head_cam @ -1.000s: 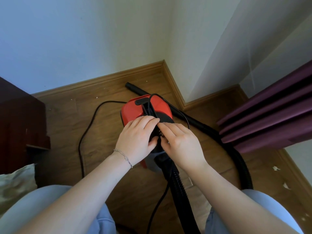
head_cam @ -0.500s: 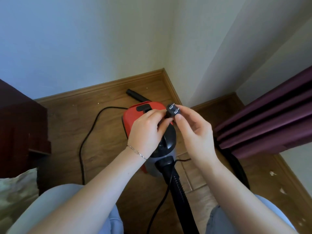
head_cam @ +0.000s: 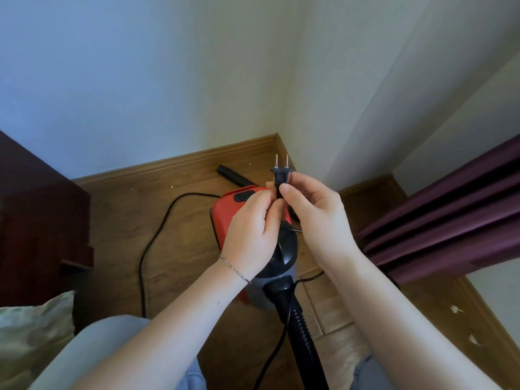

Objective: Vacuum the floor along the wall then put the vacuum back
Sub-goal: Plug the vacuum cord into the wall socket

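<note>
- Grip: the right hand [head_cam: 312, 218] pinches the black plug [head_cam: 281, 175] between thumb and fingers, prongs up; the left hand [head_cam: 250, 235] is closed on the cord just under it
- The cord [head_cam: 157, 235] loops across the floor to the left of the vacuum [head_cam: 225, 215], which sits near the corner of the floor by the skirting board, hose [head_cam: 304, 339] trailing toward the person
- Judged progress: plug not yet in a socket and crumbs still lie along the right-hand edge, so vacuuming and stowing both seem left to do
</note>
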The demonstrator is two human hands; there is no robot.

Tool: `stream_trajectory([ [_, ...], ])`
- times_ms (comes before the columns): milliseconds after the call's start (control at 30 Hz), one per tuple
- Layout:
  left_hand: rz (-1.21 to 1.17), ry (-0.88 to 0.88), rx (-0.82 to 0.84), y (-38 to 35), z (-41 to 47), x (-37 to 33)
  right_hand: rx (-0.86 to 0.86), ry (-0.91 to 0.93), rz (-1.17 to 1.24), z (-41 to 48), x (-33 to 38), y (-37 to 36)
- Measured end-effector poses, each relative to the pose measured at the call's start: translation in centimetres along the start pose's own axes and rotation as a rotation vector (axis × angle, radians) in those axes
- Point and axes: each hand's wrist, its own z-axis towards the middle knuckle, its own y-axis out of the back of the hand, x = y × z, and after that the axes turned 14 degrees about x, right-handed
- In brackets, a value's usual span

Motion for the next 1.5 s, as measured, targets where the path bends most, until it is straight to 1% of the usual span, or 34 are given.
stream_trajectory([
  [200, -0.077, 0.172, -0.085, 4.7, 1.9, -4.3, 0.042, -0.120, 0.172, 2.9, 6.0, -1.4],
  [400, -0.330, 0.412, -0.152, 11.2, 2.1, -12.1, 0.082, -0.273, 0.202, 3.7, 15.5, -3.5],
  [467, -0.491, 0.422, -0.156, 13.7, 2.1, -15.2, 0.078, -0.289, 0.222, 4.3, 19.6, -4.0],
  [500, -0.534, 0.416, -0.136, 14.9, 2.0, -16.6, 0.069, -0.292, 0.238, 4.8, 21.8, -4.3],
  [567, -0.515, 0.438, -0.058, 17.1, 1.3, -18.7, 0.082, -0.289, 0.250, 6.1, 26.3, -4.8],
  [633, -0.492, 0.484, -0.019, 18.9, 0.4, -20.2, 0.141, -0.284, 0.223, 7.5, 30.6, -5.6],
  [700, -0.492, 0.536, -0.046, 20.7, -0.4, -21.6, 0.177, -0.302, 0.195, 9.1, 33.9, -6.8],
  [800, -0.438, 0.581, -0.092, 23.2, -0.6, -23.3, 0.175, -0.349, 0.148, 11.2, 36.6, -8.5],
  [967, -0.341, 0.642, -0.170, 27.6, 1.0, -24.3, 0.168, -0.387, 0.086, 13.9, 38.1, -11.6],
  [1033, -0.322, 0.632, -0.194, 28.8, 1.5, -23.9, 0.178, -0.380, 0.086, 14.8, 37.8, -12.4],
  [1200, -0.244, 0.626, -0.178, 29.8, 2.2, -21.9, 0.258, -0.390, 0.125, 16.4, 35.5, -13.0],
  [1367, -0.329, 0.682, -0.160, 28.4, 4.8, -19.4, 0.211, -0.411, 0.044, 19.5, 31.8, -12.2],
  [1500, -0.492, 0.715, -0.203, 26.9, 8.5, -18.4, 0.216, -0.436, 0.033, 22.9, 30.0, -10.7],
])
